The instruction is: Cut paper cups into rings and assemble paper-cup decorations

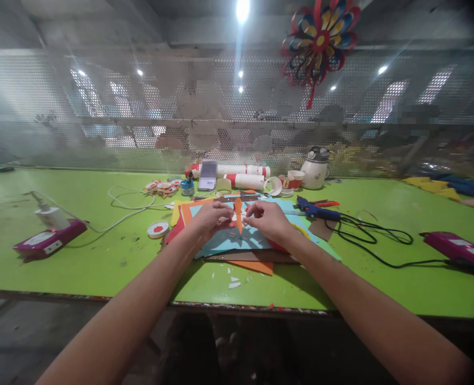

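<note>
Both my hands meet over a stack of coloured paper sheets (220,243) on the green table (100,256). Between them stands a small folded orange paper piece (239,213), pointed at its lower end. My left hand (210,218) pinches its left side with curled fingers. My right hand (266,218) pinches its right side the same way. The top sheet beneath is light blue, with orange and red sheets under it.
A blue glue gun (315,209) with a black cord lies right of the paper. A tape roll (158,229), white cable, purple power strips (48,240), paper cups (290,182), a white kettle (316,168) and a paper pinwheel (320,40) on the mesh screen surround them.
</note>
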Demonstrator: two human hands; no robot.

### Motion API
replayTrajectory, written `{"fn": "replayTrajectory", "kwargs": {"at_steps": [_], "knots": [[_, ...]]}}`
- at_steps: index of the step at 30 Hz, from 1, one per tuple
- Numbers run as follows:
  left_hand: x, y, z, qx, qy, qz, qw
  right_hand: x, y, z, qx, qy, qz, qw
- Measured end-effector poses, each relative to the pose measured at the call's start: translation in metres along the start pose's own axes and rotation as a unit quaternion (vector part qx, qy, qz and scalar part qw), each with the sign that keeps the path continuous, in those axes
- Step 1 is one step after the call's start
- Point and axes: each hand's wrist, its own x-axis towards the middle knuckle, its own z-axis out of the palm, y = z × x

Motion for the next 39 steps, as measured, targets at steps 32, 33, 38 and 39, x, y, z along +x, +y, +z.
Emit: {"fn": "replayTrajectory", "kwargs": {"at_steps": [32, 33, 38, 39], "knots": [[-0.014, 0.006, 0.014, 0.05, -0.081, -0.061, 0.994, 0.003, 0.005, -0.01, 0.118, -0.039, 0.019, 0.992], [-0.014, 0.006, 0.013, 0.05, -0.08, -0.061, 0.994, 0.004, 0.005, -0.01, 0.119, -0.033, 0.019, 0.992], [-0.013, 0.005, 0.013, 0.051, -0.073, -0.062, 0.994, 0.004, 0.005, -0.014, 0.098, 0.002, 0.004, 0.995], [-0.014, 0.005, 0.013, 0.052, -0.071, -0.062, 0.994, 0.003, 0.004, -0.014, 0.086, 0.007, -0.004, 0.996]]}}
